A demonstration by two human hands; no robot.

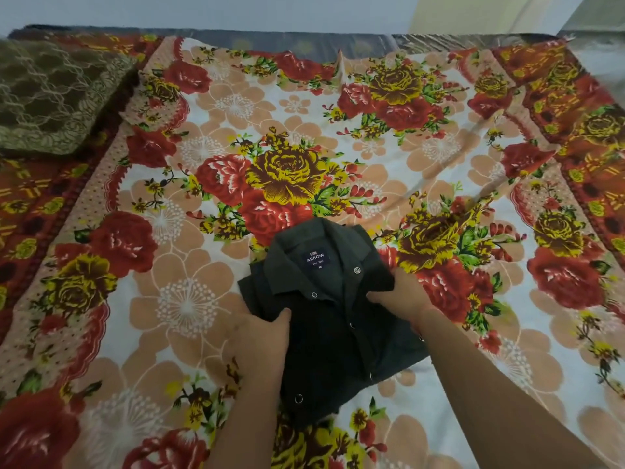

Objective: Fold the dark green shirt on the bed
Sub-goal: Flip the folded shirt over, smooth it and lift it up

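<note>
The dark green shirt (324,333) lies folded into a compact rectangle near the front of the bed, collar away from me, a blue label showing inside the neck and metal snaps down the placket. My left hand (260,336) grips its left edge, thumb on top of the cloth. My right hand (402,296) grips the right edge just below the collar, fingers pinching the fabric. Both forearms reach in from the bottom of the view.
The bed is covered with a floral sheet (236,137) of red and yellow roses on white. A brown lace-patterned pillow (50,96) sits at the far left corner. A pale wall runs behind the bed's far edge (304,35).
</note>
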